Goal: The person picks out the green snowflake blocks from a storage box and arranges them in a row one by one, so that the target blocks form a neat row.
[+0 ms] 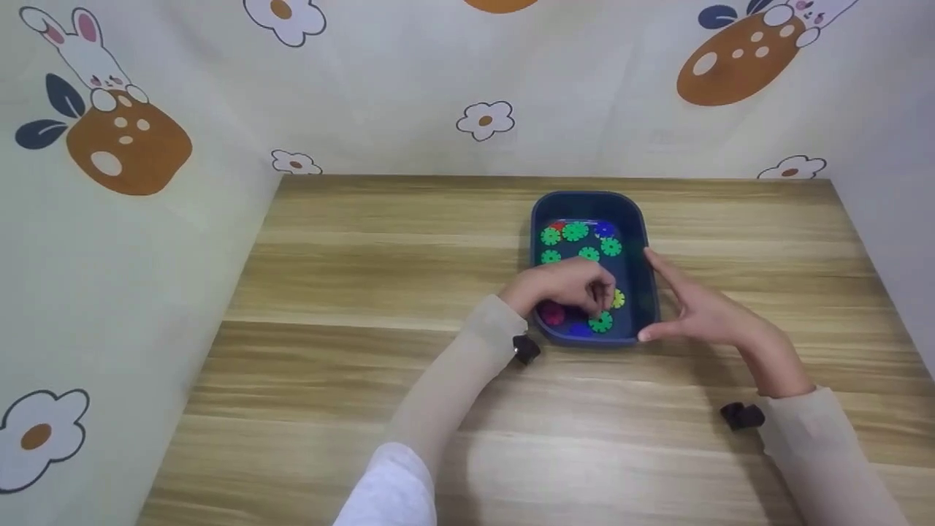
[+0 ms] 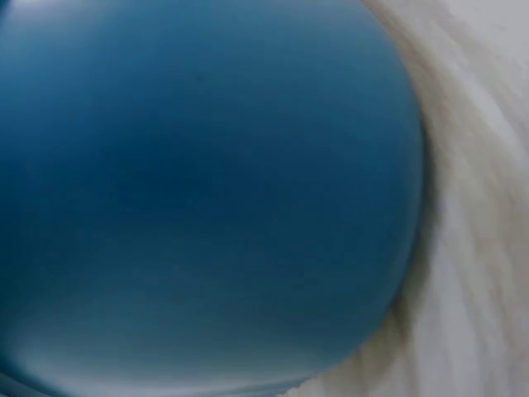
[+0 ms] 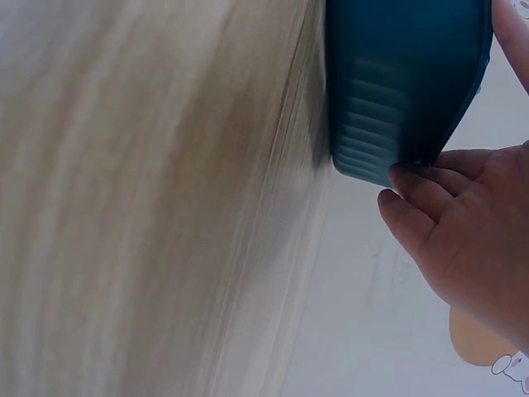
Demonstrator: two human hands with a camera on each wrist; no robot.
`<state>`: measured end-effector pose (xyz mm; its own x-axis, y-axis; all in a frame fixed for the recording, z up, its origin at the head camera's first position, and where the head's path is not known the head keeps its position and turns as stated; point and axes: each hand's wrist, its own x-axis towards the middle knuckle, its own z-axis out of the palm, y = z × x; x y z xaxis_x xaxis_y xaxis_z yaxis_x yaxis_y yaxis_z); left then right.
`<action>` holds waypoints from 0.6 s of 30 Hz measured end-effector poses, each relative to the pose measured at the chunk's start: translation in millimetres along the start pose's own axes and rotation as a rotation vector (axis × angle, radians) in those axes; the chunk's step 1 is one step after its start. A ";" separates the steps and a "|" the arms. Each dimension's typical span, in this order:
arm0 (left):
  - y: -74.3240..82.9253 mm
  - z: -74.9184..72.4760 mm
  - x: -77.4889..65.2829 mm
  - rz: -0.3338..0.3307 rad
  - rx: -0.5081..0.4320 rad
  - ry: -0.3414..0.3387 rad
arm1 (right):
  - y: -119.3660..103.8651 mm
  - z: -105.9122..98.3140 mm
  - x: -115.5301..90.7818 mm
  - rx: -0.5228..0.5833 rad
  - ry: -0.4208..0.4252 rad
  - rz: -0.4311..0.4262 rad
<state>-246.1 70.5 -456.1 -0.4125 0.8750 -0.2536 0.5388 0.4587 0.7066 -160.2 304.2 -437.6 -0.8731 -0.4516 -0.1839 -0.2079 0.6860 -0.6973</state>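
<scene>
Fingers of the left hand [image 1: 570, 283] were bent down inside the blue tray [image 1: 584, 203], tips just beside a green disc [image 1: 603, 324]; whether they pinched anything could not be told, the knuckles hiding the grip. A yellow disc [image 1: 619, 299] showed only partly beyond them. At the far end, a red disc [image 1: 559, 226] lay mostly covered by green ones. The right hand [image 1: 705, 313] touched the tray's right side, thumb and fingers spread wide. The tray sat on the wooden table [image 1: 329, 351]. The left wrist view was blurred, filled by tray wall, its discs and hand unseen.
</scene>
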 end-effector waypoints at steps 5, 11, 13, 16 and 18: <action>0.7 -0.9 -0.6 0.010 -0.032 0.012 | -1.4 -0.2 0.5 -0.008 -0.003 0.003; -1.1 -1.7 -0.8 0.010 -0.109 0.040 | -2.3 -0.8 1.0 -0.014 -0.002 -0.002; -1.8 -2.1 -0.7 0.005 -0.128 0.049 | -1.9 -0.7 1.2 -0.016 0.002 -0.006; -2.1 -2.6 -0.5 0.019 -0.137 0.074 | -0.8 -0.7 1.1 -0.009 0.003 -0.010; -2.0 -3.0 -0.6 0.029 -0.148 0.097 | -0.5 -0.6 0.9 -0.003 0.002 -0.012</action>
<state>-249.2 68.6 -455.4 -0.4706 0.8654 -0.1718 0.4406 0.3992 0.8041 -161.1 303.7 -437.0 -0.8715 -0.4585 -0.1740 -0.2199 0.6824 -0.6971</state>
